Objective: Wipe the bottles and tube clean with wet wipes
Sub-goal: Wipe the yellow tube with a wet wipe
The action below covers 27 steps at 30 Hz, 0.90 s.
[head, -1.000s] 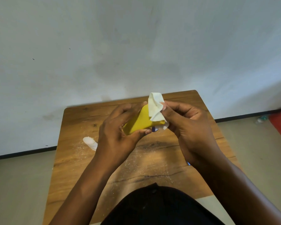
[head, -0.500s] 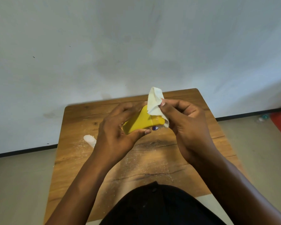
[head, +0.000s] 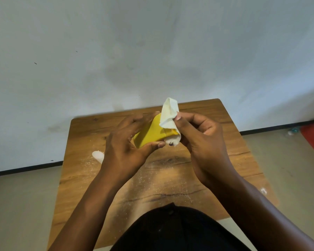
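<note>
Now the left hand [head: 124,151] is gripping the yellow tube [head: 150,134] while the right hand [head: 199,140] is pinching a wet wipe [head: 168,115] (wrapped round its cap end) above the table [head: 83,160].

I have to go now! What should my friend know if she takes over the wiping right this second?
Left hand grips the yellow tube above the wooden table.
Right hand pinches the wet wipe around the tube's cap end.
Done: the cap end is being wiped; how clean the tube is cannot be told.
Left: the tube's body, then the bottles. A white thing lies on the table, partly hidden by the left hand.
</note>
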Available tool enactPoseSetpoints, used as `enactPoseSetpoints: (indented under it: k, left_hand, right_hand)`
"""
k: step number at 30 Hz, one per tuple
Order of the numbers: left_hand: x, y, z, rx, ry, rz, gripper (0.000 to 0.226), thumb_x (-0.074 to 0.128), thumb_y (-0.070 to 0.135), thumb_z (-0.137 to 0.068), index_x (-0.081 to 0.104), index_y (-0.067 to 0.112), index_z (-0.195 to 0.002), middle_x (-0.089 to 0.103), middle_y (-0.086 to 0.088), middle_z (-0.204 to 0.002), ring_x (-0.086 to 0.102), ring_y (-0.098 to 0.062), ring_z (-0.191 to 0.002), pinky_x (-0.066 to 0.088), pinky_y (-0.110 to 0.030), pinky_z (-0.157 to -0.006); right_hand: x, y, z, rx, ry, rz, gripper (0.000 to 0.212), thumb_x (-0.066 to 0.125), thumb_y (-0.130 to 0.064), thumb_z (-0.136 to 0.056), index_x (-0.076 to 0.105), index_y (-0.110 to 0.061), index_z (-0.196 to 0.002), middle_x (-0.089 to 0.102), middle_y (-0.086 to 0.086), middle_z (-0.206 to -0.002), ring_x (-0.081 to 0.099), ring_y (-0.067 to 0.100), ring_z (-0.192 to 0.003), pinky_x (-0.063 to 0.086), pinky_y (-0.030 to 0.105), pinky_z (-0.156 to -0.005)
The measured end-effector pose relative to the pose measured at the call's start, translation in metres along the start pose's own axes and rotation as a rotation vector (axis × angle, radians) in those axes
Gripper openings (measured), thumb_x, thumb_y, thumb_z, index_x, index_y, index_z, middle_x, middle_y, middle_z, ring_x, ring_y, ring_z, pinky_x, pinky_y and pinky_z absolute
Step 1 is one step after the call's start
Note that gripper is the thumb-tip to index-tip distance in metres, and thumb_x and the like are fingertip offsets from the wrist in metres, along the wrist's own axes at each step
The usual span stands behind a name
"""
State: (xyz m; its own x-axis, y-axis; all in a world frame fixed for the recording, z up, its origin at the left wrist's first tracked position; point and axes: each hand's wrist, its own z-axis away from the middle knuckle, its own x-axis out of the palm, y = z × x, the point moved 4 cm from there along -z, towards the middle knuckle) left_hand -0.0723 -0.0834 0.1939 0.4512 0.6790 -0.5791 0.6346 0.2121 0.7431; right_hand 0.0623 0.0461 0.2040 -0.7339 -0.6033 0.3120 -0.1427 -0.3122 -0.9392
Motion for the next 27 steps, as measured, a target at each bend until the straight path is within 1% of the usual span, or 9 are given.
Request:
enactPoseSetpoints:
  k: [2, 5, 10, 14, 16, 18, 21, 25, 27]
  left_hand:
    - [-0.002, -0.002, -0.001, -0.022, 0.035, 0.023, 0.065, 0.09, 0.04, -0.074, 0.063, 0.045, -0.133, 0.064, 0.024, -0.128, 0.057, 0.007, -0.122, 0.046, -0.012, -0.094]
    - [0.0, -0.002, -0.001, -0.029, -0.002, 0.06, 0.067, 0.091, 0.037, -0.074, 0.067, 0.035, -0.136, 0.067, 0.016, -0.132, 0.06, -0.004, -0.125, 0.051, -0.025, -0.098]
    - [0.005, 0.008, -0.003, 0.001, -0.077, 0.106, 0.069, 0.09, 0.043, -0.073, 0.067, 0.031, -0.137, 0.068, 0.015, -0.133, 0.061, -0.008, -0.127, 0.054, -0.029, -0.099]
    - [0.005, 0.012, -0.006, -0.138, -0.061, 0.446, 0.065, 0.085, 0.02, -0.077, 0.065, 0.018, -0.138, 0.073, 0.006, -0.13, 0.069, -0.012, -0.121, 0.058, -0.039, -0.101]
    - [0.002, 0.014, -0.008, -0.196, -0.048, 0.63, 0.067, 0.079, 0.01, -0.077, 0.06, 0.008, -0.141, 0.076, 0.001, -0.126, 0.073, -0.015, -0.115, 0.061, -0.034, -0.094]
    - [-0.004, 0.012, -0.01, -0.225, -0.021, 0.761, 0.068, 0.077, 0.014, -0.077, 0.059, 0.007, -0.142, 0.076, -0.005, -0.124, 0.074, -0.019, -0.112, 0.06, -0.029, -0.088]
    - [-0.007, 0.01, -0.01, -0.256, -0.041, 0.882, 0.075, 0.078, 0.028, -0.075, 0.057, 0.009, -0.144, 0.072, -0.011, -0.129, 0.072, -0.03, -0.117, 0.059, -0.036, -0.09]
    - [0.006, 0.014, -0.005, -0.263, -0.112, 0.87, 0.073, 0.077, 0.025, -0.073, 0.058, 0.005, -0.141, 0.075, 0.005, -0.126, 0.072, -0.014, -0.116, 0.059, -0.027, -0.087]
    - [0.012, 0.014, -0.001, -0.284, -0.124, 0.914, 0.07, 0.079, 0.026, -0.073, 0.061, 0.009, -0.138, 0.075, 0.004, -0.126, 0.072, -0.014, -0.115, 0.058, -0.026, -0.087]
  right_hand:
    - [0.002, 0.002, 0.005, -0.012, -0.015, 0.01, 0.036, 0.068, -0.03, -0.086, 0.075, -0.004, -0.109, 0.08, 0.014, -0.102, 0.076, 0.026, -0.093, 0.063, 0.04, -0.083]
    - [0.002, 0.002, 0.004, -0.012, 0.016, -0.011, 0.021, 0.065, -0.019, -0.096, 0.076, -0.005, -0.106, 0.079, 0.016, -0.101, 0.074, 0.025, -0.09, 0.06, 0.043, -0.084]
    - [0.002, -0.005, -0.003, -0.044, 0.046, -0.067, 0.02, 0.059, -0.015, -0.102, 0.079, -0.011, -0.105, 0.079, 0.014, -0.101, 0.072, 0.021, -0.09, 0.06, 0.037, -0.079]
    - [0.005, 0.002, 0.006, -0.142, -0.043, 0.052, 0.018, 0.063, -0.01, -0.099, 0.081, -0.012, -0.102, 0.08, 0.012, -0.095, 0.073, 0.018, -0.088, 0.06, 0.037, -0.082]
    - [0.003, 0.013, 0.01, -0.243, -0.054, 0.262, 0.016, 0.07, -0.004, -0.095, 0.081, -0.009, -0.105, 0.081, 0.006, -0.095, 0.075, 0.013, -0.09, 0.061, 0.028, -0.077]
    - [0.001, 0.022, 0.01, -0.296, -0.061, 0.386, 0.016, 0.075, -0.002, -0.092, 0.081, -0.009, -0.105, 0.081, 0.002, -0.097, 0.076, 0.017, -0.093, 0.063, 0.034, -0.078]
    - [-0.001, 0.025, 0.009, -0.325, -0.056, 0.44, 0.018, 0.078, -0.006, -0.091, 0.082, -0.012, -0.107, 0.081, -0.003, -0.099, 0.076, 0.018, -0.096, 0.064, 0.044, -0.082]
    - [0.009, -0.001, 0.009, -0.45, -0.064, 0.411, 0.02, 0.076, -0.005, -0.092, 0.081, -0.014, -0.109, 0.08, -0.002, -0.101, 0.076, 0.019, -0.097, 0.064, 0.042, -0.082]
    - [0.014, -0.018, 0.006, -0.507, -0.051, 0.341, 0.02, 0.074, -0.001, -0.093, 0.08, -0.012, -0.108, 0.079, 0.003, -0.102, 0.076, 0.02, -0.097, 0.064, 0.042, -0.083]
